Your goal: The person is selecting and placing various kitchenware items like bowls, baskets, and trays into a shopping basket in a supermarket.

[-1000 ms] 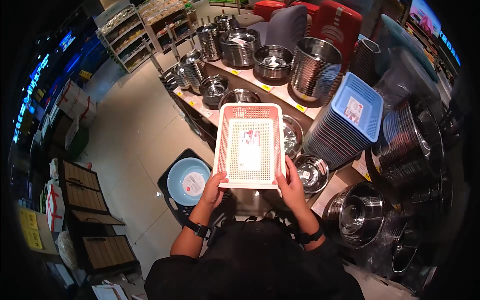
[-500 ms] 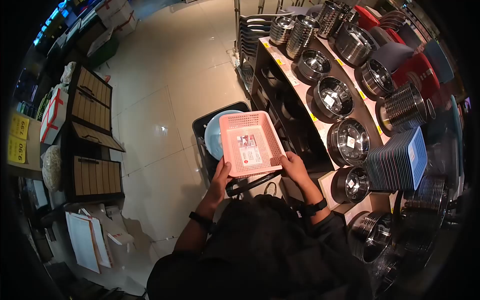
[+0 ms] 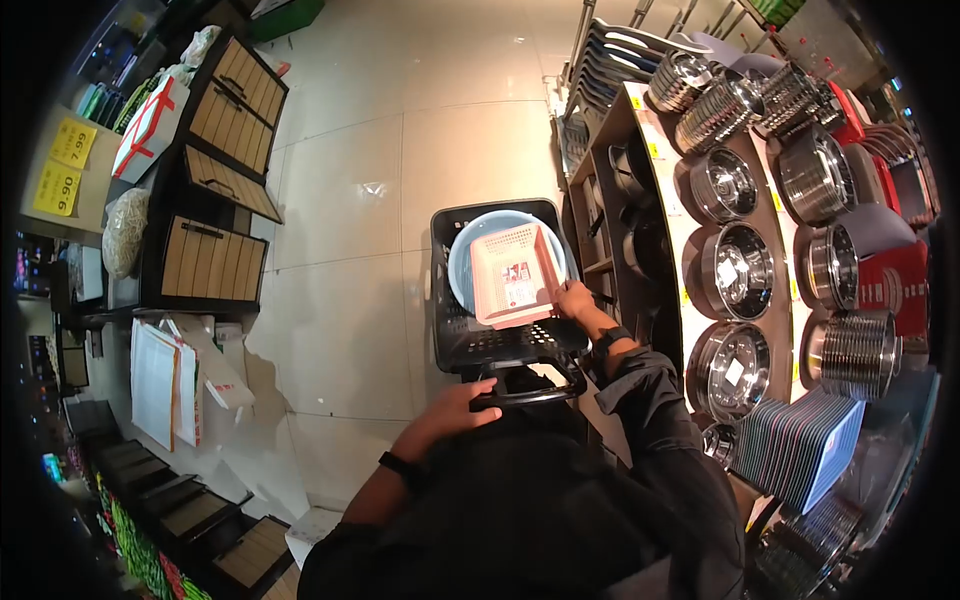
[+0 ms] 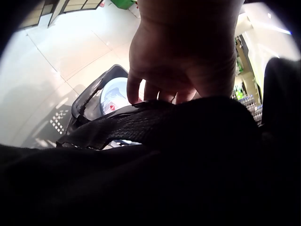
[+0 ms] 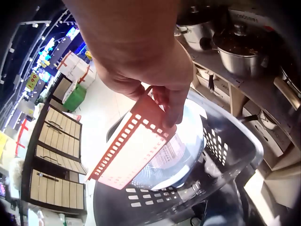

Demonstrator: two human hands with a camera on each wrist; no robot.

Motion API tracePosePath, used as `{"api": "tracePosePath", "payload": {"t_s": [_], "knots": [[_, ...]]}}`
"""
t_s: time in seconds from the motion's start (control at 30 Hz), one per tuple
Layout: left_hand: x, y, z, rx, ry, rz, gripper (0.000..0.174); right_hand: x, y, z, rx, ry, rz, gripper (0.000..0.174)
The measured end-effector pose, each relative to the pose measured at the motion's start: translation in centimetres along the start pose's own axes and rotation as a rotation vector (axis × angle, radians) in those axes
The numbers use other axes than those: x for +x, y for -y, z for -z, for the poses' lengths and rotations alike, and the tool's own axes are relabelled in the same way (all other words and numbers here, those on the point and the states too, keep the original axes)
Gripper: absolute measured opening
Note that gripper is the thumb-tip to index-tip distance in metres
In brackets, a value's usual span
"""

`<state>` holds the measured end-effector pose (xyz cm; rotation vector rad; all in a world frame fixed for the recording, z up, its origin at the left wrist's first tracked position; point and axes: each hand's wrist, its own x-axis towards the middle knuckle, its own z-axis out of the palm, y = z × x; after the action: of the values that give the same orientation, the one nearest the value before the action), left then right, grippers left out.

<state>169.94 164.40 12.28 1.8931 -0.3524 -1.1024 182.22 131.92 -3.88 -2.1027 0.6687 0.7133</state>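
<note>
A shopper lowers a pink basket [image 3: 512, 275] into a black shopping cart [image 3: 470, 345] standing on the tiled floor [image 3: 350, 200] of a housewares aisle. A second ago both hands held the perforated basket up in front of the shelf; half a second ago they carried it together above the cart. Now only the right hand [image 3: 575, 300] is on it, thumb and fingers pinching the rim at the corner nearest the shopper. The left hand [image 3: 465, 405] has come away and closes over the cart's handle [image 3: 530, 395] at the end nearest the body; the left wrist view shows its fingers [image 4: 155, 89] curled over the dark bar.

The pink basket sits inside the cart, on top of the light-blue basin [image 3: 470, 250] already lying there. In the right wrist view it is tilted [image 5: 136, 146], its far edge lower than the held corner, and whether it rests fully on the basin [image 5: 188, 141] cannot be told. Its paper label faces up.

To the right of the cart runs the shelf of steel bowls [image 3: 740, 270], with a stack of blue trays [image 3: 800, 445] beyond the handle end. To the cart's left stand slatted brown boxes [image 3: 215, 255].

Judged from this, the basket has gone from shelf to cart and is all but set down, though the right hand has not let go.
</note>
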Motion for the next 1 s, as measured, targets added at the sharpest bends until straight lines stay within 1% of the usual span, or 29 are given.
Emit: {"api": "tracePosePath", "payload": {"t_s": [0.03, 0.07, 0.13, 0.17, 0.2, 0.27, 0.33, 0.37, 0.43, 0.57, 0.63, 0.67, 0.73, 0.77, 0.83, 0.87, 0.93, 0.97, 1.0], "knots": [[0.2, -0.6, -0.2, 0.139, -0.03, -0.01, 0.067, 0.6, 0.1, -0.7, -0.042, -0.02, -0.008, 0.044], [0.5, -0.7, -0.4, 0.134, -0.03, 0.004, 0.067, 1.1, 0.1, -1.1, -0.082, -0.041, -0.018, 0.044], [1.5, -1.3, -0.3, 0.286, 0.025, -0.059, 0.064, 2.6, -0.1, -1.9, -0.047, -0.023, 0.009, 0.043], [1.8, -1.8, -0.7, 0.351, 0.034, -0.029, 0.057, 2.9, -0.5, -2.4, -0.107, -0.039, -0.004, 0.044], [2.5, -1.6, -1.1, 0.344, 0.032, -0.022, 0.057, 2.9, -0.4, -2.7, -0.17, -0.055, -0.015, 0.044], [3.4, -0.7, -2.1, 0.419, 0.109, -0.04, 0.05, 2.8, -0.4, -3.2, -0.171, -0.057, -0.051, 0.045], [3.7, -0.7, -2.2, 0.413, 0.117, -0.023, 0.048, 2.4, -0.1, -3.2, -0.136, -0.11, -0.11, 0.043], [3.7, -0.8, -2.3, 0.416, 0.128, -0.012, 0.046, 2.1, 0.0, -3.2, -0.142, -0.102, -0.111, 0.043], [3.6, -0.9, -2.2, 0.41, 0.131, -0.001, 0.046, 2.2, -0.1, -3.3, -0.082, -0.026, -0.166, 0.044], [3.9, -1.3, -2.4, 0.444, 0.158, 0.055, 0.046, 3.0, -1.1, -4.1, -0.006, 0.014, -0.204, 0.044], [4.1, -1.5, -2.5, 0.456, 0.16, 0.072, 0.046, 4.7, -3.1, -5.5, 0.034, -0.095, -0.172, 0.042], [4.1, -1.6, -2.5, 0.471, 0.16, 0.082, 0.046, 5.5, -3.8, -6.0, 0.035, -0.091, -0.173, 0.042], [4.1, -1.7, -2.4, 0.464, 0.16, 0.089, 0.045, 6.0, -4.2, -6.3, -0.089, -0.045, -0.213, 0.041], [4.1, -1.8, -2.3, 0.458, 0.159, 0.091, 0.045, 6.1, -4.5, -6.5, -0.088, -0.042, -0.214, 0.041], [4.1, -2.2, -2.1, 0.458, 0.16, 0.093, 0.045, 6.0, -4.6, -6.6, -0.047, -0.028, -0.27, 0.042], [4.2, -2.2, -2.0, 0.457, 0.161, 0.091, 0.045, 6.1, -4.6, -6.6, -0.045, -0.028, -0.272, 0.042], [4.3, -2.0, -2.1, 0.441, 0.143, 0.084, 0.045, 6.9, -5.2, -7.3, 0.056, 0.05, -0.291, 0.043], [4.4, -1.9, -2.1, 0.423, 0.122, 0.077, 0.045, 7.3, -5.6, -7.5, 0.058, 0.051, -0.292, 0.043], [4.3, -2.1, -1.9, 0.423, 0.127, 0.08, 0.045, 6.4, -4.6, -7.0, 0.075, 0.036, -0.278, 0.044]]}}
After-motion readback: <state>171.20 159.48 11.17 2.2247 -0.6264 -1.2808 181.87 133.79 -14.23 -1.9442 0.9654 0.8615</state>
